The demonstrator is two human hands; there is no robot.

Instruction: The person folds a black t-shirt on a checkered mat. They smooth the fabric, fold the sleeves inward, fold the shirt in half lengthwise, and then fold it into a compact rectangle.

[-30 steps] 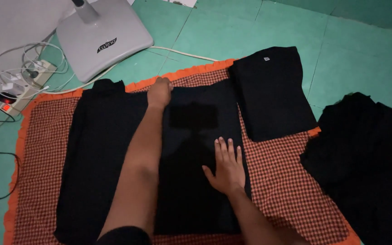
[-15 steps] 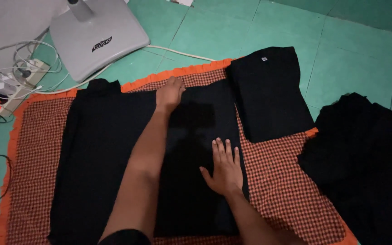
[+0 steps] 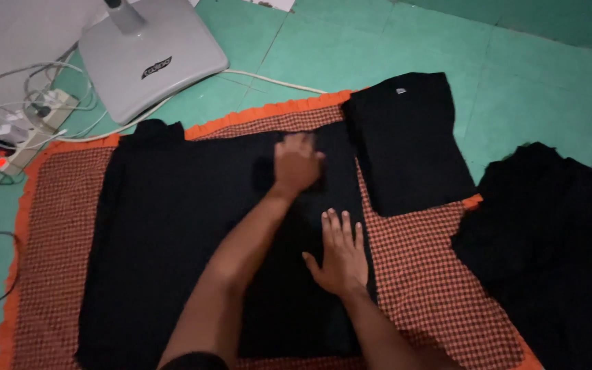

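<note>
Now the left hand has slid rightward across the black garment.

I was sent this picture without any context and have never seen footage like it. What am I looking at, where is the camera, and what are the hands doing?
There is no machine here: a person wears a camera on the head, so you look down along their own two bare arms. The left hand lies flat near the top edge of a black garment spread out on a checked orange cloth with an orange border. The right hand presses flat, fingers spread, on the same garment lower down. Neither hand grips anything; both rest open on the fabric. To the right lies a folded black garment, and further right a loose pile of dark clothes on the green tiled floor. At top left stand the grey base of a fan and a power strip with cables.
</note>
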